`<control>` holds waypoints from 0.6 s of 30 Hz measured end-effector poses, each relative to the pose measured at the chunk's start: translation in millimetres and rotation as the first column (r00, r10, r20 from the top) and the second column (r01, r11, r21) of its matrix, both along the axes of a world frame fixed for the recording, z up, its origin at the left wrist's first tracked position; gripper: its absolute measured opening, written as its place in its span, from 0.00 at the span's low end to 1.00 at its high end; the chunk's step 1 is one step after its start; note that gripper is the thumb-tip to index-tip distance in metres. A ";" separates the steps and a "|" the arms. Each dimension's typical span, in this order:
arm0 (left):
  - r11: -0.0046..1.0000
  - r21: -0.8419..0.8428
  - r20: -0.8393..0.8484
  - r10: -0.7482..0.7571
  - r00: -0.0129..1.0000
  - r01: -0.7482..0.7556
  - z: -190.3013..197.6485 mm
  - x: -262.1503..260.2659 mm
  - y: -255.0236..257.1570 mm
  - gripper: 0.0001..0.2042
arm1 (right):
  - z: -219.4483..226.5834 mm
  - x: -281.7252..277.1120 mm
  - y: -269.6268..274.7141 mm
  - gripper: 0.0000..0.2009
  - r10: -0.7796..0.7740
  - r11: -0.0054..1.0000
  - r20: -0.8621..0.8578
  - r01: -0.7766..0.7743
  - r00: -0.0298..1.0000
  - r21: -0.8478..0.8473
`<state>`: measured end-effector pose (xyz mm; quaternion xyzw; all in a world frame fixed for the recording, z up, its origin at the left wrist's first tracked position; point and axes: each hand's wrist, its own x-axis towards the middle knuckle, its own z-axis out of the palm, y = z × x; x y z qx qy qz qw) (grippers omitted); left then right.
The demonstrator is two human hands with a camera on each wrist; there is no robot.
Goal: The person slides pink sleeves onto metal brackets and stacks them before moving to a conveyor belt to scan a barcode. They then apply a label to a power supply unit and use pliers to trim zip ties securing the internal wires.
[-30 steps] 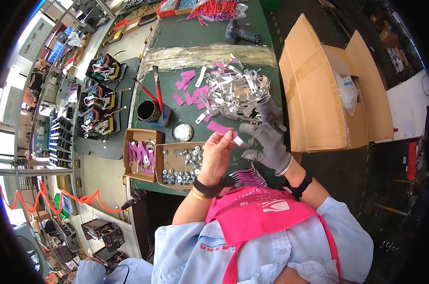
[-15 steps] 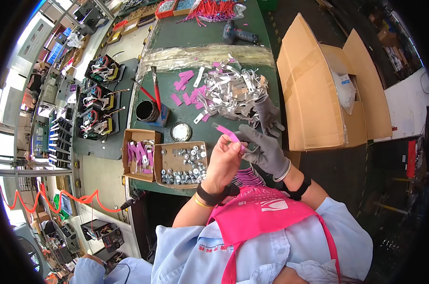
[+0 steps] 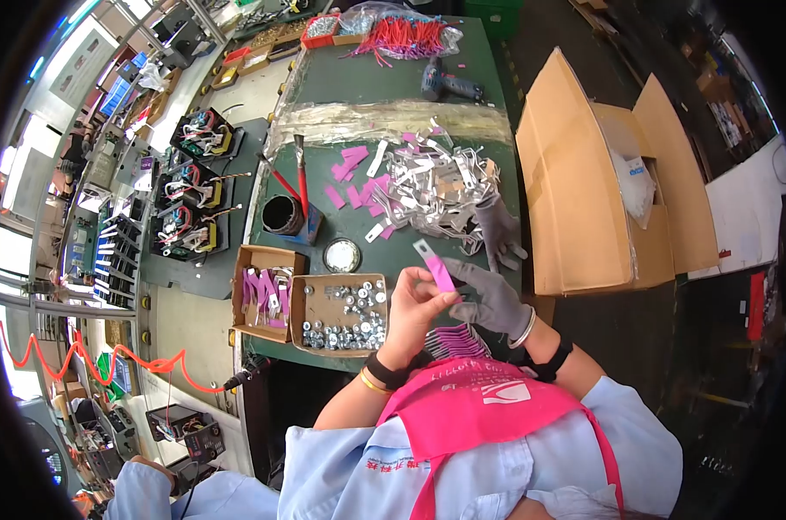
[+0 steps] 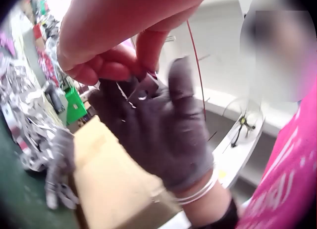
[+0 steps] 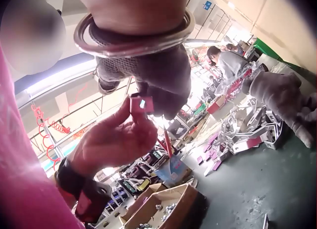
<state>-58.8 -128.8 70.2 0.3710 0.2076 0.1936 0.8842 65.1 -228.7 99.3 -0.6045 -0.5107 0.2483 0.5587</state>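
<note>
In the head view, the bare left hand (image 3: pixel 413 314) pinches a purple-covered strip (image 3: pixel 440 274) between thumb and fingers, its pale metal end with a hole pointing up and left. The grey-gloved right hand (image 3: pixel 500 305) is beside the strip's right side. Seen from the left wrist, the right glove (image 4: pixel 163 130) has its thumb raised apart, with its fingers behind the metal end (image 4: pixel 144 87); contact cannot be told. The right wrist view shows the strip's end (image 5: pixel 142 104) above the left hand's fingertips (image 5: pixel 136 121). A row of purple strips (image 3: pixel 458 341) lies by the pink apron.
A pile of metal brackets (image 3: pixel 436 186) and loose purple pieces cover the bench's middle, with a spare glove (image 3: pixel 497 230) beside it. Left are a box of screws (image 3: pixel 302 316), a box of purple strips (image 3: pixel 244 331), a round lid (image 3: pixel 342 255) and a black pot (image 3: pixel 282 214).
The strip has turned from lying slanted leftward to standing steeper, its metal end now up. The left hand has come nearer the glove, and the glove's thumb and fingers have shifted around the strip.
</note>
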 end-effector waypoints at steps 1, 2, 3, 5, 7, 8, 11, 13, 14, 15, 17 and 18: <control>0.997 0.079 -0.049 0.004 0.999 0.000 -8.6 -3.5 0.9 0.18 | -6.9 5.6 -0.5 0.21 0.025 1.000 0.031 -0.024 0.999 -0.014; 0.988 0.157 -0.100 0.010 0.995 0.006 -18.5 -7.3 1.7 0.19 | -15.6 9.2 0.3 0.19 0.046 0.999 0.059 -0.044 0.997 -0.030; 0.936 0.345 -0.221 0.002 0.975 0.076 -31.2 -9.7 1.5 0.27 | -28.4 7.2 0.7 0.13 -0.024 0.972 -0.086 0.003 0.996 -0.234; 0.797 0.531 -0.409 -0.056 0.911 0.288 -37.0 -19.5 7.9 0.32 | -53.4 4.4 5.0 0.12 -0.026 0.954 -0.094 -0.004 0.995 -0.299; 0.606 0.642 -0.560 -0.049 0.827 0.470 -40.9 -28.2 30.5 0.37 | -74.9 7.2 15.4 0.08 0.006 0.971 0.272 0.059 0.962 -0.231; 0.532 0.699 -0.574 0.019 0.819 0.478 -64.0 -31.6 51.1 0.28 | -87.2 6.5 17.7 0.08 0.078 0.964 0.496 0.060 0.865 -0.257; 0.486 0.776 -0.579 0.295 0.760 0.402 -70.3 -20.4 113.5 0.14 | -119.2 -8.6 17.2 0.07 0.292 0.945 0.840 -0.002 0.457 -0.327; 0.323 0.852 -0.520 0.415 0.747 0.413 -81.1 -1.2 145.2 0.14 | -150.2 -27.9 3.7 0.07 0.487 0.854 0.791 -0.011 0.369 -0.520; 0.293 0.852 -0.524 0.436 0.732 0.435 -84.5 11.3 155.5 0.14 | -159.7 -32.1 -1.8 0.08 0.579 0.793 0.752 -0.004 0.316 -0.609; 0.268 0.848 -0.529 0.455 0.716 0.457 -92.7 23.5 163.0 0.13 | -160.0 -34.2 -7.9 0.08 0.633 0.752 0.695 -0.058 0.342 -0.657; 0.256 0.827 -0.558 0.479 0.677 0.500 -111.6 45.0 171.7 0.15 | -150.7 -34.8 -18.4 0.09 0.733 0.654 0.563 -0.167 0.382 -0.738; 0.244 0.780 -0.610 0.506 0.610 0.577 -114.3 52.6 170.5 0.15 | -144.3 -33.9 -19.1 0.10 0.761 0.621 0.532 -0.181 0.371 -0.763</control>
